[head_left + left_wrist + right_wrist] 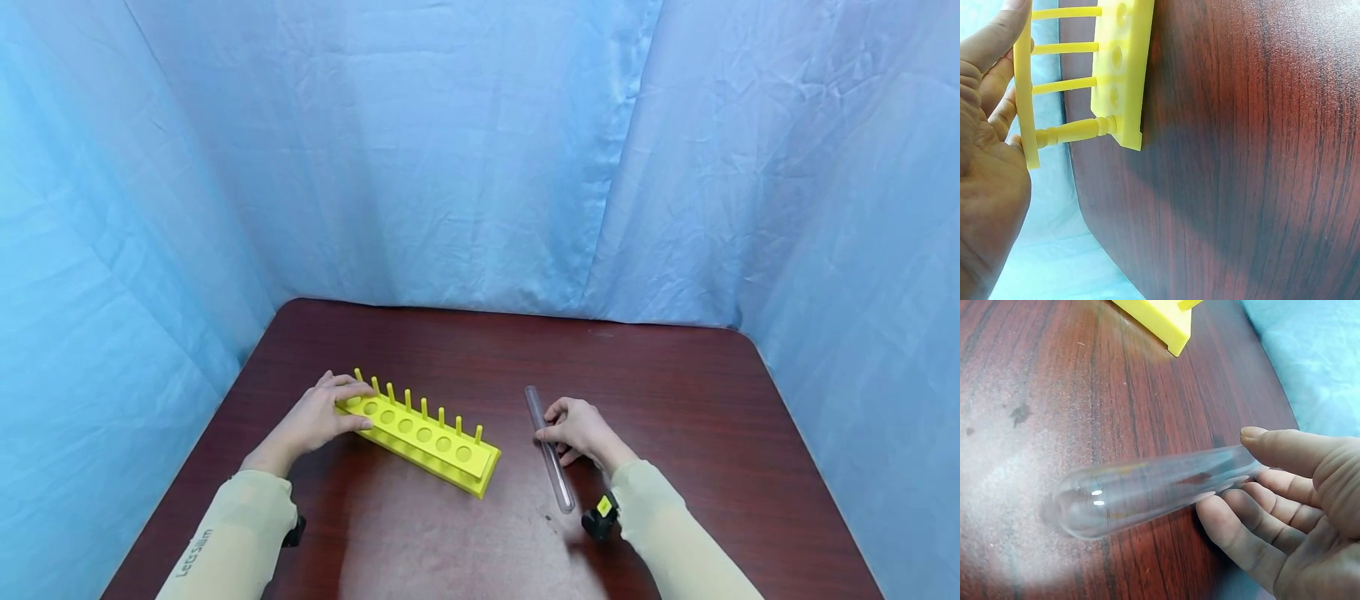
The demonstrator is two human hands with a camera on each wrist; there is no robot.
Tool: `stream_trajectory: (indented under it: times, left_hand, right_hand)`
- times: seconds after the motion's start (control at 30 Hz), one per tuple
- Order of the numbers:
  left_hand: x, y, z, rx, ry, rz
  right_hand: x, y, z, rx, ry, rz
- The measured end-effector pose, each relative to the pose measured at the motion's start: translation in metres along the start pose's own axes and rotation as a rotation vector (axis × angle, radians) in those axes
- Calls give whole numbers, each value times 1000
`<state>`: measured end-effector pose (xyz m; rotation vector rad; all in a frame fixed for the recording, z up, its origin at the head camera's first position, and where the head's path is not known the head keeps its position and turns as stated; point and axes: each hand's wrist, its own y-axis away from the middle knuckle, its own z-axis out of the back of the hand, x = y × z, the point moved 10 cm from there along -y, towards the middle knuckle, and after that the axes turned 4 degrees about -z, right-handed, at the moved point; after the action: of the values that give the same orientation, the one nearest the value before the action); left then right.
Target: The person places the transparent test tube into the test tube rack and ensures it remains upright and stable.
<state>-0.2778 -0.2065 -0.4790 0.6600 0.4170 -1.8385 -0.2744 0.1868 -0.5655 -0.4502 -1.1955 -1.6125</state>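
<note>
A yellow test tube rack (415,431) stands slantwise on the table, with a row of round holes and a row of upright pegs. My left hand (315,421) grips its left end, thumb at the front edge and fingers over the top. In the left wrist view the rack's upper plate lies between that hand's thumb and fingers. To the right of the rack, my right hand (581,429) holds a clear test tube (557,475) near its middle between thumb and fingers. The tube's rounded closed end (1085,506) points toward me, low over the table.
The dark red wood-grain table (637,367) has rounded far corners. Light blue curtains (465,167) hang behind it and along both sides. A black wrist camera (598,522) sits under the right forearm, close to the table.
</note>
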Motion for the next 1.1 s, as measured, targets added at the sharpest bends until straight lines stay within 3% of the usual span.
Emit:
stream_trajectory:
  times: [0.33,0.63,0.9,1.1]
  left_hand:
    - [-1,-1,1,-12,-22,-24]
    - [-1,0,1,-8,-21,-12]
    - [0,0,-1,-3,-17,-7]
    - [0,0,-2,1,-15,-5]
  right_hand:
    - [5,-3,0,-48,99,21]
    - [8,0,1,-45,120,31]
    - [5,1,3,-49,52,19]
    - [-3,-2,4,11,-91,11]
